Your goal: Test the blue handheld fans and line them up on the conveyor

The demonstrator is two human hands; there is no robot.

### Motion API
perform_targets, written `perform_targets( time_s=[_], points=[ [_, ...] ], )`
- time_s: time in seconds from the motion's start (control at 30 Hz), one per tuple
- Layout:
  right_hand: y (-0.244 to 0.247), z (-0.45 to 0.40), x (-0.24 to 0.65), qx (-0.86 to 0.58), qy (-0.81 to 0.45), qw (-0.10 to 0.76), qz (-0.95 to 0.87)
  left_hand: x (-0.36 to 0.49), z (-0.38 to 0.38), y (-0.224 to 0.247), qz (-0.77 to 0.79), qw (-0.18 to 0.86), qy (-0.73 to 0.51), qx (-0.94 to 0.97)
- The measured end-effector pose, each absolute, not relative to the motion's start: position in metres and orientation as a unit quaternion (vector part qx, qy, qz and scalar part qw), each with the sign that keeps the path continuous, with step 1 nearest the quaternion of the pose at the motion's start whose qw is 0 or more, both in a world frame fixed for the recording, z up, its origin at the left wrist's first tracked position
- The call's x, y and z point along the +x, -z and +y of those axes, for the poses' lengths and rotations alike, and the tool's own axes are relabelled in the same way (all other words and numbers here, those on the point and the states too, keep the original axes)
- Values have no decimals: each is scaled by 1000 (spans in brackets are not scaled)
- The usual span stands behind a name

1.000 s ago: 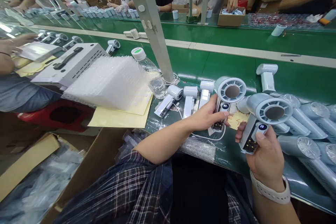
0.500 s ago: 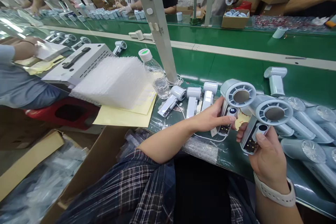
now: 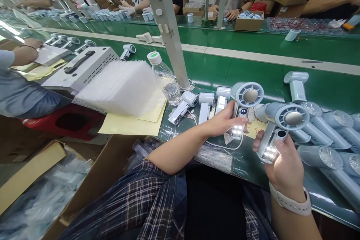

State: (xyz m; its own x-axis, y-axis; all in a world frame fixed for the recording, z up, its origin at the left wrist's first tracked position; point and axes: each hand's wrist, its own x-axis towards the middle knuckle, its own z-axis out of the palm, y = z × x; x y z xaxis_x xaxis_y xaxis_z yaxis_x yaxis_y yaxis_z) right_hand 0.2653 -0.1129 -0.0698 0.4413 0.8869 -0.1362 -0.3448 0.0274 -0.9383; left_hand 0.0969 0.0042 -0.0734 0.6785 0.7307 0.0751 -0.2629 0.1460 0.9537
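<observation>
My left hand [image 3: 222,122] is closed around the handle of a pale blue handheld fan [image 3: 247,93]. Its small round display is lit with digits, and its handle glows white below. In my right hand [image 3: 288,161] is a second handheld fan [image 3: 291,115], tilted, with my thumb pressed by its round dark display. Bright light shows on this handle too. A white cable loops under the left fan. Just left of my left hand, several fans lie on the bench, among them a fan with an open handle [image 3: 184,107]. Plastic-wrapped fans [image 3: 327,159] are piled right of my right hand.
A clear water bottle [image 3: 168,84] stands beside a metal post [image 3: 171,37]. Left of it are a bubble-wrap stack [image 3: 118,88], yellow paper [image 3: 135,122] and a white metal box [image 3: 84,67]. A carton of plastic bags [image 3: 47,191] is at lower left. Co-workers stand across the green bench [image 3: 247,58].
White lights have come on in the handles of both fans. The two fans have moved slightly apart, the left one a little leftward. Across the bench, a co-worker's hands have lowered to the surface.
</observation>
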Motion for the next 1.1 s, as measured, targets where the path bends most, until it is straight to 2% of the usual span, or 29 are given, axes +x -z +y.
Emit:
perform_targets(
  time_s=[0.1, 0.63, 1.1],
  points=[
    [69, -114, 266, -524, -469, 663, -256, 95, 4, 71, 174, 758, -315, 544],
    [71, -121, 267, -515, -475, 668, -251, 94, 13, 72, 196, 719, -315, 588],
    [71, -121, 266, -549, -464, 656, -230, 95, 8, 68, 187, 730, -299, 585]
  ],
)
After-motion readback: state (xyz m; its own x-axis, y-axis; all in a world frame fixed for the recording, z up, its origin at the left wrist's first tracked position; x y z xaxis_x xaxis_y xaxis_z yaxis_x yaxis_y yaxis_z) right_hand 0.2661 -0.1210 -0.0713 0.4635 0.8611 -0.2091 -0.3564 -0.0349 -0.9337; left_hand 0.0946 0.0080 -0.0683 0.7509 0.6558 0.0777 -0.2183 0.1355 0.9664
